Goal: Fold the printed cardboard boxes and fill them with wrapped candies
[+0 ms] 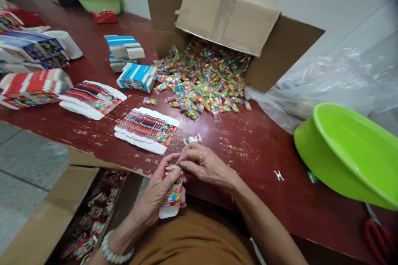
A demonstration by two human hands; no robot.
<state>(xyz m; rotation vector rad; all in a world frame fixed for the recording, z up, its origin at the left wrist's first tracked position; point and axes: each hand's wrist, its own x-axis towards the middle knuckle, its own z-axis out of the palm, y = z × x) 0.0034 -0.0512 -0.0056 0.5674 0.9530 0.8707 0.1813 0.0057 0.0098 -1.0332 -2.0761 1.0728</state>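
My left hand (157, 192) is wrapped round a small red printed carton (172, 192), held upright over my lap at the table's near edge. My right hand (203, 165) pinches the carton's top flap with fingers pressed together. A single wrapped candy packet (192, 138) lies on the table just beyond my hands. A fanned stack of flat red cartons (146, 129) lies to the left of it. A big heap of colourful wrapped candies (202, 78) spills from a tipped cardboard box (224, 18) further back.
Two nested green basins (351, 153) sit at the right, with clear plastic sheeting (336, 78) behind. More flat cartons (91, 99) and blue ones (137, 76) lie left. A floor box (87, 215) holds filled cartons. Red scissors (377, 234) lie at the lower right.
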